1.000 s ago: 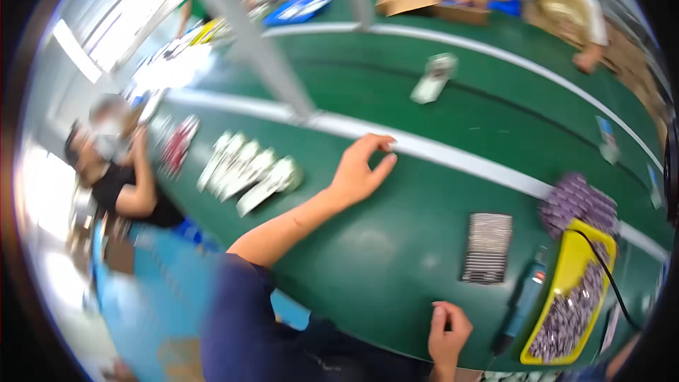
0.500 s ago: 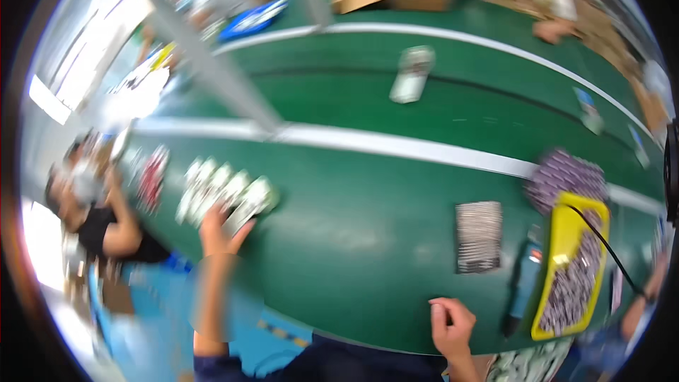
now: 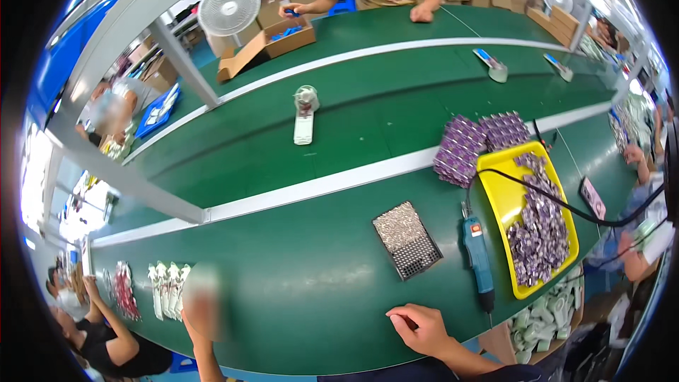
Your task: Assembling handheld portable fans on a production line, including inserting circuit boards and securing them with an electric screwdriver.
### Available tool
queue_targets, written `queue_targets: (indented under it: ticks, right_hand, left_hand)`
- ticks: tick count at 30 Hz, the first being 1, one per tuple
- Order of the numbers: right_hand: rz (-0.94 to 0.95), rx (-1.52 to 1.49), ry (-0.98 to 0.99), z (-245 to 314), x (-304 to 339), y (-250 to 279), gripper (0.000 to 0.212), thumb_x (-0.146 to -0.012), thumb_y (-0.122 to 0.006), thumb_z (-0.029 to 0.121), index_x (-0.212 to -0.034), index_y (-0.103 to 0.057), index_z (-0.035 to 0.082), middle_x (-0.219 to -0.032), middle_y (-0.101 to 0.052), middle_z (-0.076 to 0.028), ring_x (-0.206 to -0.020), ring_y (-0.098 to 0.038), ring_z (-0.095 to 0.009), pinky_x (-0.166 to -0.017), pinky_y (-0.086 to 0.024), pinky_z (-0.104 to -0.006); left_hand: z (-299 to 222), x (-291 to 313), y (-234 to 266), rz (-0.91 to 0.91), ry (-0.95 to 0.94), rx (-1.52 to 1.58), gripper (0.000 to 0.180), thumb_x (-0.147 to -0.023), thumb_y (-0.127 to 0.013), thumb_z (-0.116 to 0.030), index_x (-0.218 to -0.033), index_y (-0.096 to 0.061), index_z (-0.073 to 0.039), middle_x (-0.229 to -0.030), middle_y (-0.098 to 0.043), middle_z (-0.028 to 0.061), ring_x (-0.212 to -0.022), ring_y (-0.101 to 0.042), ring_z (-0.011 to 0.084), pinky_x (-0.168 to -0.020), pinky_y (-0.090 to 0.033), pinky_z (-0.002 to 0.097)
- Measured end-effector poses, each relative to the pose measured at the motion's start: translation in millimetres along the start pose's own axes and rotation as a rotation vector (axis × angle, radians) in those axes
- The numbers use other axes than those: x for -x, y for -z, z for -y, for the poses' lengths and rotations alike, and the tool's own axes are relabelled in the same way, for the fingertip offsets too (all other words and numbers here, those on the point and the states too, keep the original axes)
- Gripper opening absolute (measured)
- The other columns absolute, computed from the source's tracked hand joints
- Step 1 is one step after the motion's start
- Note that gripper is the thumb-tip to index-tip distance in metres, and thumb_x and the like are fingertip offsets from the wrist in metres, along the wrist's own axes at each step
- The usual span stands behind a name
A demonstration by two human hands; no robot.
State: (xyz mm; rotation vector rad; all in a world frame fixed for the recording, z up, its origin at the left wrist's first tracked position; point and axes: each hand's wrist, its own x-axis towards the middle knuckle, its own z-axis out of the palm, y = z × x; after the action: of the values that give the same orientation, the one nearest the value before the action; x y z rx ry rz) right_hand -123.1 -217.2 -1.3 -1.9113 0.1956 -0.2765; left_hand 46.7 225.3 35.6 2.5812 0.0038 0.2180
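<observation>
My left hand (image 3: pixel 200 317) is at the right end of a row of white, strip-shaped parts (image 3: pixel 167 290) in clear wrapping. Blur covers its fingers, so their grip and anything in them are hidden. My right hand (image 3: pixel 419 330) rests low on the green bench, its fingers curled in and the thumb against them; whatever they may hold is out of sight. Beyond it lies a black grid holder (image 3: pixel 419 260), partly filled with small metallic pieces, probably screws. To the right is a teal electric screwdriver (image 3: pixel 478 255), bit end pointing away.
A yellow tray (image 3: pixel 501 194) holds many small purple-silver parts, with a black cable across it. Stacked purple panels (image 3: pixel 460 150) stand behind. A pink phone-like object (image 3: pixel 593 198) lies right. A wrapped white part (image 3: pixel 304 117) sits on the belt (image 3: pixel 240 141). Co-workers surround the line.
My view has turned to the right and steadied. The left hand, earlier with thumb and fingers around the rightmost white part, remains by that row but is blurred. The right hand stays curled.
</observation>
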Motion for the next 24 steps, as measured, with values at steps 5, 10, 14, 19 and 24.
queue_targets:
  ticks: [5,10,14,19,24]
  right_hand:
    - [-0.009,-0.112,0.135,23.3,-22.0,27.5,0.007,-0.092,-0.071,0.005,-0.095,-0.076,0.003,-0.082,-0.074,-0.010,-0.067,-0.071,-0.020,-0.060,-0.054,-0.0305]
    - [-0.595,0.472,0.110,14.5,-85.8,177.7,0.009,-0.095,-0.068,0.006,-0.090,-0.069,-0.001,-0.073,-0.068,-0.011,-0.059,-0.064,-0.020,-0.056,-0.047,-0.0328]
    - [-0.666,0.704,-0.116,-40.2,-132.2,280.2,0.018,-0.096,-0.068,0.015,-0.109,-0.074,0.005,-0.094,-0.073,-0.013,-0.081,-0.068,-0.022,-0.070,-0.053,-0.0341]
    - [-0.313,1.169,-0.132,-69.2,-156.0,280.2,0.029,-0.087,-0.071,0.022,-0.114,-0.076,0.015,-0.115,-0.069,-0.012,-0.110,-0.062,-0.034,-0.092,-0.047,-0.0494]
    - [-0.234,1.372,-0.290,-78.1,-168.3,266.9,0.035,-0.083,-0.075,0.027,-0.115,-0.077,0.016,-0.116,-0.064,-0.011,-0.115,-0.061,-0.031,-0.095,-0.042,-0.0473]
  left_hand:
    - [-3.9,6.3,-10.3,-0.146,-0.180,0.090,0.012,-0.096,-0.071,-0.008,-0.096,-0.072,0.004,-0.080,-0.068,0.0071,-0.073,-0.057,0.0130,-0.067,-0.046,0.0284]
    - [-72.6,-6.9,-66.2,-0.125,-0.312,0.219,0.010,-0.096,-0.070,-0.005,-0.096,-0.069,0.004,-0.083,-0.069,0.0086,-0.076,-0.060,0.0171,-0.072,-0.048,0.0308]
    - [-115.1,-1.6,-102.8,-0.029,-0.381,0.272,0.008,-0.096,-0.070,-0.004,-0.094,-0.070,0.004,-0.084,-0.070,0.0066,-0.076,-0.060,0.0132,-0.069,-0.047,0.0277]
    - [-150.7,15.2,-129.7,0.186,-0.344,0.495,0.008,-0.095,-0.071,-0.002,-0.097,-0.072,0.006,-0.084,-0.070,0.0055,-0.077,-0.061,0.0096,-0.069,-0.047,0.0239]
    - [-160.2,30.5,-136.7,0.284,-0.291,0.598,0.009,-0.095,-0.072,-0.002,-0.098,-0.072,0.006,-0.087,-0.069,0.0052,-0.077,-0.060,0.0090,-0.067,-0.046,0.0222]
